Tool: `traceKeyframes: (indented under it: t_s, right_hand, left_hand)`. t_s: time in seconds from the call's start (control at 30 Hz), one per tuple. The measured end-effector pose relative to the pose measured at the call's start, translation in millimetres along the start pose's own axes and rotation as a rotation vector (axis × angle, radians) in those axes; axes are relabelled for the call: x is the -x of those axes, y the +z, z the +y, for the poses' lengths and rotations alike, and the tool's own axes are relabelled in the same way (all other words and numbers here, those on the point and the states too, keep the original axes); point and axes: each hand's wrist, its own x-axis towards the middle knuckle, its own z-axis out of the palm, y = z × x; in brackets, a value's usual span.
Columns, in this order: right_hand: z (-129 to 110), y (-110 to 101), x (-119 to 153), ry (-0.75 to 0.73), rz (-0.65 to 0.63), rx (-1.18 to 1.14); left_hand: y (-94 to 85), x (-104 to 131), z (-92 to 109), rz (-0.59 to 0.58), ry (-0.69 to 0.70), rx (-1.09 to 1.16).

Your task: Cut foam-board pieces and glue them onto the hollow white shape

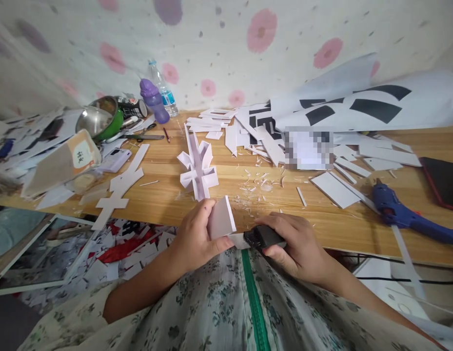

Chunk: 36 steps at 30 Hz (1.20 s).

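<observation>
White panel [221,219] in left hand [197,233]; purple bottle [153,101], green bowl [115,122]: contents unclear.

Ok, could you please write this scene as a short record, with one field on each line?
Left hand: the left hand grips a white board piece
Right hand: the right hand grips a black tool; exact type unclear
Surface: wooden tabletop
Beyond the hands: white walled form with several branches
Loose bits: thin white shavings, right of the form
Right side: blue glue gun, near the table edge
Back left: purple bottle beside a clear water bottle
</observation>
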Motion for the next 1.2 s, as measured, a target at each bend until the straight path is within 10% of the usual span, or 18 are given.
traceKeyframes:
  t_s: [1.2]
  right_hand:
    - [1.5,14.1,-3.5,-0.045,0.01,0.104]
  left_hand:
    - [-3.4,6.7,-6.0,-0.081,-0.051,0.161]
